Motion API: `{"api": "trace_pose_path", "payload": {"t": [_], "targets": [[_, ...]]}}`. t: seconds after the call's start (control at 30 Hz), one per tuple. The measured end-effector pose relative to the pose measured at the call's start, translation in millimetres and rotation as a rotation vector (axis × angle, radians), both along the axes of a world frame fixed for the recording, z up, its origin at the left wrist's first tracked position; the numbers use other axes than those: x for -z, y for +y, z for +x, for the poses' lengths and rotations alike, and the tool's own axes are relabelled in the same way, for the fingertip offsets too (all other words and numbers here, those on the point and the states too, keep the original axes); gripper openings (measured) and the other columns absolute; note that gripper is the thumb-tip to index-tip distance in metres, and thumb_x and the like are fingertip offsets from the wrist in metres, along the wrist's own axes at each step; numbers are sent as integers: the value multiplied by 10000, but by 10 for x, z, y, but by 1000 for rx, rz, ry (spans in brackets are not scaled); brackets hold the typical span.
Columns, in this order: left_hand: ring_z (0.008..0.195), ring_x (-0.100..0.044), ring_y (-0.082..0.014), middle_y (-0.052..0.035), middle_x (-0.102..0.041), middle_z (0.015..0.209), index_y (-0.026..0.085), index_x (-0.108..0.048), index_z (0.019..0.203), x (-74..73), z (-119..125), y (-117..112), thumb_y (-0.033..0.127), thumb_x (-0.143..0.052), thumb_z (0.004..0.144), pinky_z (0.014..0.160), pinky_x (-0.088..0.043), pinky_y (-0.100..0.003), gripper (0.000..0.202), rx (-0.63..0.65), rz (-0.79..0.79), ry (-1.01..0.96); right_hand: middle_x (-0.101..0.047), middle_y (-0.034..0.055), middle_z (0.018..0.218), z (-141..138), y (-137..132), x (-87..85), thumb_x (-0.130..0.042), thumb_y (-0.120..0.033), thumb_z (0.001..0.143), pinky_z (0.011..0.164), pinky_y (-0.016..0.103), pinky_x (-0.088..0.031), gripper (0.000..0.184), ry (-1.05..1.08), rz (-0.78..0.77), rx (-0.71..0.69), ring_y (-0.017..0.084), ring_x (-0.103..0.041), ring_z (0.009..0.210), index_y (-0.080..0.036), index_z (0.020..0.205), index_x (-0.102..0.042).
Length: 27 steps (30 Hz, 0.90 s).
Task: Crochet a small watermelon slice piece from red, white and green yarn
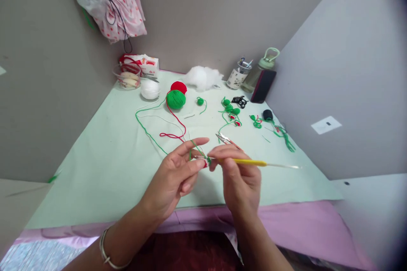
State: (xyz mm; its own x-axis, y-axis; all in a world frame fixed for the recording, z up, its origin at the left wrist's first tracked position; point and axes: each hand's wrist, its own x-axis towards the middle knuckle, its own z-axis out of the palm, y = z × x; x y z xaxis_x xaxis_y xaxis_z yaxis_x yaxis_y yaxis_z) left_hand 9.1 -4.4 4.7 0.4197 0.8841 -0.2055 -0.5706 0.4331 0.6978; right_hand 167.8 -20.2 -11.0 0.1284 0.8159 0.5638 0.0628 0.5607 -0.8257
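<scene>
My left hand pinches a small crochet piece in red, white and green, its index finger stretched out with green yarn over it. My right hand is closed around a crochet hook with a yellow handle. The hook's tip meets the piece between both hands; the exact stitch is too small to make out. Strands run back from my left hand toward a green yarn ball, a red yarn ball and a white yarn ball. Just behind my right hand lie small scissors, partly hidden.
Small green crochet pieces, a black claw clip and a black thread spool lie at the right. White stuffing, a pen cup, a bottle and a phone line the back. A plastic bowl stands back left.
</scene>
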Motion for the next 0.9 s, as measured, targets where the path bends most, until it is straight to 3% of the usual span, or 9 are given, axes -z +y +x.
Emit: {"api": "trace_pose_path", "payload": {"t": [0.13,0.2,0.27,0.33,0.4,0.5,0.6,0.9], "targets": [[465,-457,13,50,-614,827,235,-778,1206,7,68,-47,253,-878,826,434,-335,-130,393,-105,53,98,-781,51,976,-51,-36,55,-598,-95,1006,760,351,-611,278,-232,105,112,195,-727,875,-272,1124,-778],[466,-456,8,56,-601,794,232,-770,1234,8,78,-38,256,-898,802,433,-338,-127,451,-117,27,63,-774,67,1035,-54,-67,86,-632,-68,977,747,345,-610,340,-378,224,209,207,-738,910,-288,1190,-779],[433,-373,8,81,-534,660,197,-767,1237,11,65,-5,258,-902,796,408,-287,-118,466,-47,-40,-15,-768,78,1095,-26,-80,92,-656,-58,960,739,336,-604,381,-468,298,253,207,-736,931,-297,1232,-774],[415,-270,8,109,-437,553,145,-780,1195,17,36,36,237,-896,797,388,-229,-111,424,32,-114,-90,-769,64,1019,26,-67,65,-637,-72,977,768,345,-597,338,-403,239,231,201,-724,914,-286,1194,-784],[415,-222,13,117,-410,533,120,-794,1145,19,12,65,189,-892,785,381,-203,-107,379,39,-147,-130,-741,30,860,75,-38,23,-604,-121,1011,779,360,-582,258,-190,101,172,189,-701,835,-274,1091,-796],[413,-310,28,80,-550,652,165,-789,1158,8,17,59,154,-891,774,386,-243,-106,397,-21,-106,-104,-730,13,828,94,0,-11,-601,-210,1034,727,348,-561,208,48,-39,25,165,-655,733,-277,1004,-796],[426,-431,19,40,-661,799,205,-779,1169,-4,52,17,194,-882,804,401,-313,-124,380,-31,-4,-22,-778,27,952,58,5,1,-643,-225,1019,685,312,-548,181,33,-93,-23,151,-653,751,-290,1017,-812],[475,-505,-18,30,-639,838,186,-755,1181,12,25,-10,237,-835,844,453,-418,-170,349,-68,77,85,-781,24,929,77,-11,-29,-554,-288,1076,700,280,-578,237,175,-199,-118,123,-701,726,-241,988,-769]]}}
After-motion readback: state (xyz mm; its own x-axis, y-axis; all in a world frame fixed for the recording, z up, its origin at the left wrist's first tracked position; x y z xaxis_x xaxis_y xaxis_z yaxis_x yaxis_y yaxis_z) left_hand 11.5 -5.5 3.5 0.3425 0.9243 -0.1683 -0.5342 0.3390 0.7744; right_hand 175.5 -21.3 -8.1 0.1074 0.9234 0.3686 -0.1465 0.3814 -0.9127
